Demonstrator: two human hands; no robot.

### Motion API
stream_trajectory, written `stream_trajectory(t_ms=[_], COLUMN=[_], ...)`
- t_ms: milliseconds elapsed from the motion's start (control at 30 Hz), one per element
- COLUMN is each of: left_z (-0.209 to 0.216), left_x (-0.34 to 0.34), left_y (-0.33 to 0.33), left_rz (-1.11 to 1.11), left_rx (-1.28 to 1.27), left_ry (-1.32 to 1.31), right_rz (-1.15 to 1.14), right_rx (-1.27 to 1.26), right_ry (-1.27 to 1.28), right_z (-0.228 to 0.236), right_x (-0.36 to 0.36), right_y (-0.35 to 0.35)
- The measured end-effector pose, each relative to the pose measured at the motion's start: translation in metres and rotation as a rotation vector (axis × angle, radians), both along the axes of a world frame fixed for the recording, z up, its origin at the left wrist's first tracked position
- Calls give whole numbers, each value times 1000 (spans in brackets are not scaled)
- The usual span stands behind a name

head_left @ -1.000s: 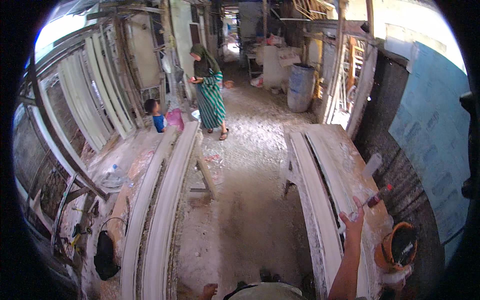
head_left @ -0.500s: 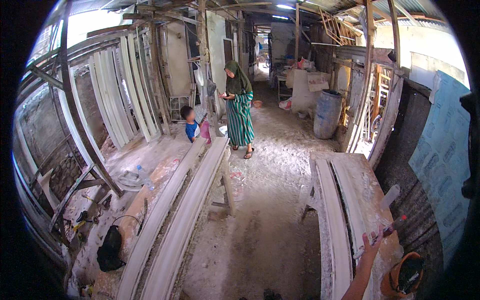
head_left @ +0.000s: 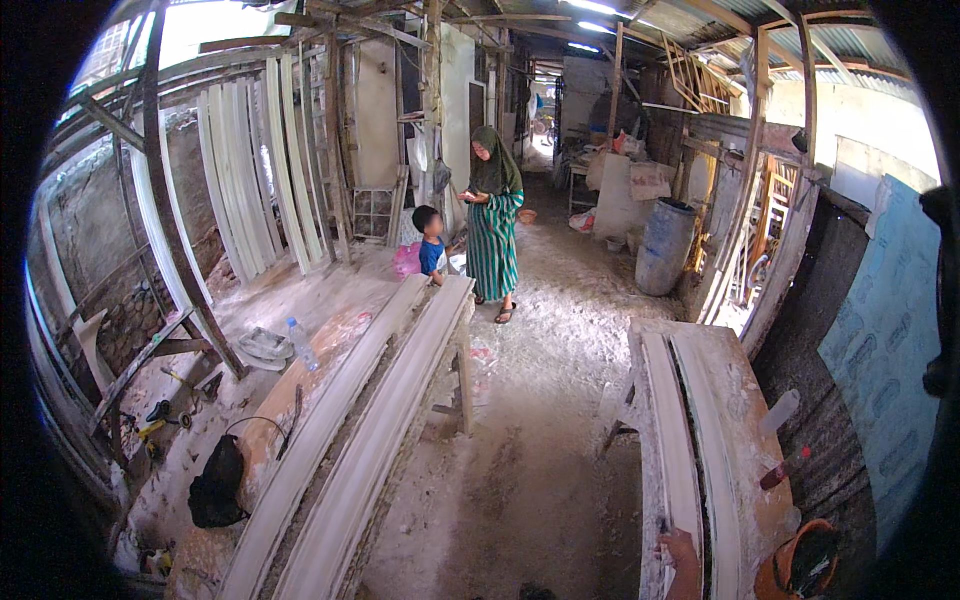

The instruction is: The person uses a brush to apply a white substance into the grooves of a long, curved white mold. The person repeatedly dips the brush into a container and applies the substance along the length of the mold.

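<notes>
Low on the right, my right hand (head_left: 680, 549) is over the near end of a long white moulding strip (head_left: 672, 440) on the right-hand table (head_left: 752, 400). Its fingers look curled around a small, thin item too unclear to name. A second white strip (head_left: 712, 430) lies parallel, past a dark gap. Along the table's right side are a red-capped bottle with dark red contents (head_left: 785, 469) and a translucent whitish container (head_left: 780, 411). An orange bucket (head_left: 806, 562) with a dark inside is nearest the lower right. My left hand is out of sight.
Two more long pale strips (head_left: 385, 430) lie on the left table, with a black bag (head_left: 218, 482) and a clear bottle (head_left: 301, 345). Beyond them are a child (head_left: 430, 247) and a standing person in green stripes (head_left: 493, 235). A blue barrel (head_left: 665, 245) stands farther right.
My right hand has moved left and nearer, from beside the red-capped bottle to the strip. Its spread fingers have curled. The child has shifted, and the view has turned slightly left.
</notes>
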State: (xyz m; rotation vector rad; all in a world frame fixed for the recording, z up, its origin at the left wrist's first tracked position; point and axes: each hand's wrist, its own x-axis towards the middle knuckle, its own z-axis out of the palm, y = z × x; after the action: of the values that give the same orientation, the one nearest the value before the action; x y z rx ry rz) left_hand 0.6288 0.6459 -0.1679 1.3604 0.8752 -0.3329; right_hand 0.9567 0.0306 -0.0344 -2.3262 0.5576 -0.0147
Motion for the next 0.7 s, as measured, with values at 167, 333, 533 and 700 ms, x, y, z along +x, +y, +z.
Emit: stream_trajectory(t_ms=[167,333,533,700], left_z=[0,6,9,0], left_x=[24,52,57,40], left_y=[18,37,48,51], left_rz=[-16,-3,-9,-20], left_rx=[13,23,24,12], left_ry=[57,50,39,41], right_rz=[-262,-155,-261,-382], right_rx=[605,250,-115,-363], right_ry=[154,423,117,-221], right_z=[-10,47,80,116], right_x=[-15,-23,-48,-58], right_y=[-9,-33,-24,-26])
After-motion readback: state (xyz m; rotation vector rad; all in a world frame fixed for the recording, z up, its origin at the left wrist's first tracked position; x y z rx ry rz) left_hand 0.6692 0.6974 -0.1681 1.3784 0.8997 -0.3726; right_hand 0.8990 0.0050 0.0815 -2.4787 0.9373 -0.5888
